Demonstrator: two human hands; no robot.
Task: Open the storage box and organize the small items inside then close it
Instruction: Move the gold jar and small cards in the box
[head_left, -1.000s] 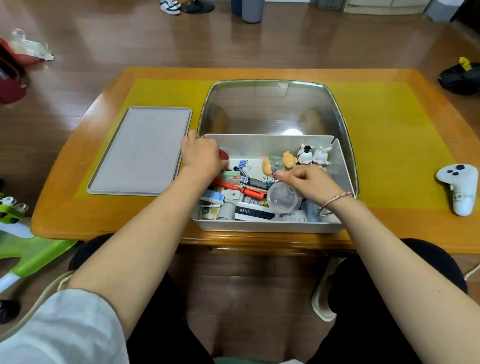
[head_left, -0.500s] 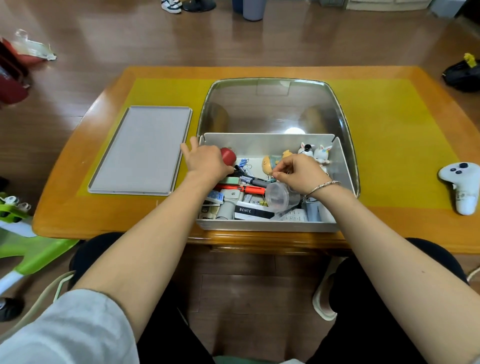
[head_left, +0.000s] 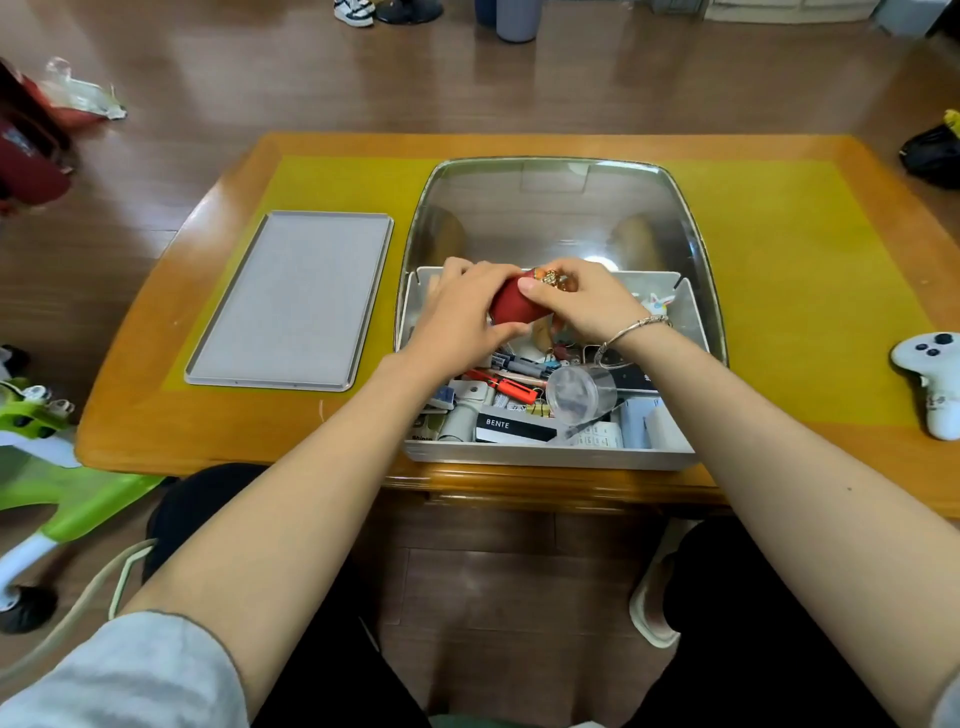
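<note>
Both hands met above the far end of the open storage box (head_left: 550, 454). The left hand (head_left: 460, 317) was wrapped around a red pouch (head_left: 514, 306), thumb under it and fingers over its far side. The right hand (head_left: 582, 301) pinched the pouch's top, where something small and gold-coloured (head_left: 553, 280) showed, perhaps a clasp or charm. The box sat at the near edge of the wooden table (head_left: 130, 431), crowded with small items: a red pen (head_left: 506, 387), a clear plastic cup (head_left: 579, 397) on its side, a black card marked BENTE (head_left: 514, 428). Its grey lid (head_left: 296, 296) lay flat on the left, well apart. A white controller (head_left: 930, 374) lay far right.
</note>
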